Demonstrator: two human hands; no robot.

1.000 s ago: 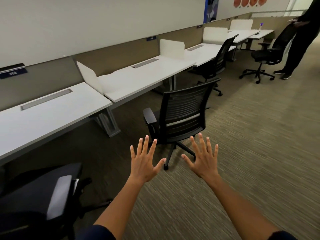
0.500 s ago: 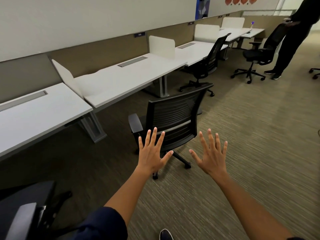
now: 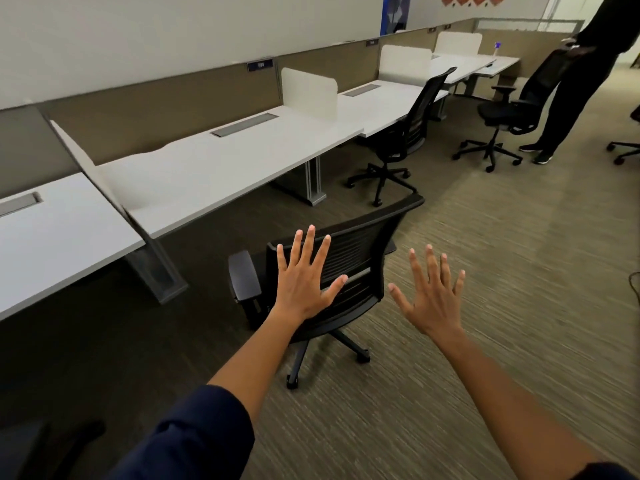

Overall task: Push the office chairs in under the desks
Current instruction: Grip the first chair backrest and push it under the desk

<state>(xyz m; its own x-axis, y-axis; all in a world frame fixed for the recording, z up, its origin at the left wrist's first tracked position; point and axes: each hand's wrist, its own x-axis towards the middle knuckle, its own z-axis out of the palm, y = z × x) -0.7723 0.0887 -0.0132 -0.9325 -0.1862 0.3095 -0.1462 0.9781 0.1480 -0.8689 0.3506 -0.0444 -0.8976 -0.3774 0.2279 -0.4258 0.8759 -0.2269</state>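
Note:
A black mesh-backed office chair (image 3: pixel 360 251) stands on the carpet in front of me, its back toward me, a short way out from the white desk (image 3: pixel 221 171). My left hand (image 3: pixel 304 278) is open with fingers spread, in front of the left part of the chair's back; whether it touches is unclear. My right hand (image 3: pixel 431 294) is open too, held in the air to the right of the chair's back. A second black chair (image 3: pixel 412 123) sits tucked against the desk beyond (image 3: pixel 377 105).
Another person in dark clothes (image 3: pixel 581 74) stands at the far right, holding a third black chair (image 3: pixel 512 109). White divider panels (image 3: pixel 308 90) separate the desks. Another desk (image 3: pixel 59 237) lies at left. A chair part (image 3: pixel 45 448) shows at bottom left. Chair wheels (image 3: pixel 623 150) show at the right edge.
I have moved closer to the nearest chair. Both open hands have advanced toward its back, the left now in front of the mesh. The chair at bottom left has slipped almost out of view.

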